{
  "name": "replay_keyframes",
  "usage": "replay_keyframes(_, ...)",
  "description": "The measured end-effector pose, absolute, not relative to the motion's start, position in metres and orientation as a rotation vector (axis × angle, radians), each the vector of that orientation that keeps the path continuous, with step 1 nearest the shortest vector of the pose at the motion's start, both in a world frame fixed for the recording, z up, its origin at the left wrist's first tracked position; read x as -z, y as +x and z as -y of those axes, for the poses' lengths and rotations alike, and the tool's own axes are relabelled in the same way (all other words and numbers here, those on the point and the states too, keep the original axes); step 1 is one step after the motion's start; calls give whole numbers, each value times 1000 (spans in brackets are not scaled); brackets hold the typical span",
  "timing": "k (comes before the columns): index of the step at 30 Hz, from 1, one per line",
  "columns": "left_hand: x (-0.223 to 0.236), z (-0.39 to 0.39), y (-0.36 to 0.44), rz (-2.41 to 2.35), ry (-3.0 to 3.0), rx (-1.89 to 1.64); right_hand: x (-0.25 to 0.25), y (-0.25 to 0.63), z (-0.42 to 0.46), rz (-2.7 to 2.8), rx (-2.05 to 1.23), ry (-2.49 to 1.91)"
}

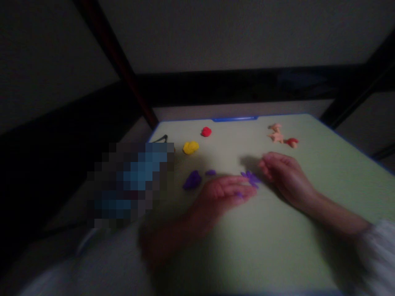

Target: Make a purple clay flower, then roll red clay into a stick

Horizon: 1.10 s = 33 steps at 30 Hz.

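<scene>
1. Tabletop (277,250), pale with a blue edge, lies under both hands, which are apart from each other.
2. The left hand (226,191) is spread with its fingers straight, pointing right; a small purple piece (239,194) lies on them.
3. The right hand (285,176) is loosely curled at the right; whether it grips anything cannot be told.
4. Between the hands, close to the left fingertips, sits a purple flower shape (252,178); whether they touch it is unclear.
5. Left of it are a purple oval (210,172), just beyond the left hand, and a larger purple lump (192,180).
6. Farther off on the left are a yellow lump (191,147) and a red lump (206,131).
7. Far right, peach-coloured pieces (277,137) lie near a red-topped piece (292,142).
</scene>
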State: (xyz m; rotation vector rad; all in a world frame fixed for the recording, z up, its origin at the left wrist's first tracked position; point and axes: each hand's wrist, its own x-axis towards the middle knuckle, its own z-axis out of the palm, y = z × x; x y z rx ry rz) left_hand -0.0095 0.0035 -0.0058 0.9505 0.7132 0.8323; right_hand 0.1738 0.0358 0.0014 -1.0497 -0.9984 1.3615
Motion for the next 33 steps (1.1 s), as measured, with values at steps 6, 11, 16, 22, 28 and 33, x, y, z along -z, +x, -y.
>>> replay_keyframes(6, 2, -2, -10, -838, 983, -762, -2, 174, -35, 1031, -1344, -1067)
replay_keyframes(11, 0, -1, -13, -823, 1078, -762, -1, 175, -35, 1025, -1356, -1067)
replay_keyframes(16, 0, -2, -11, -765, 1073, -794, -1, 174, -35, 1038, -1341, -1068)
replay_keyframes(22, -2, -2, -10, -754, 1127, -777, -1, 174, -35, 1050, -1341, -1072)
replay_keyframes(28, -4, 0, -10, -792, 1059, -779, -1, 173, -35, 1062, -1354, -1076)
replay_keyframes(33, -7, -2, -8, -859, 1024, -775, 0, 174, -33, 1087, -1360, -1074)
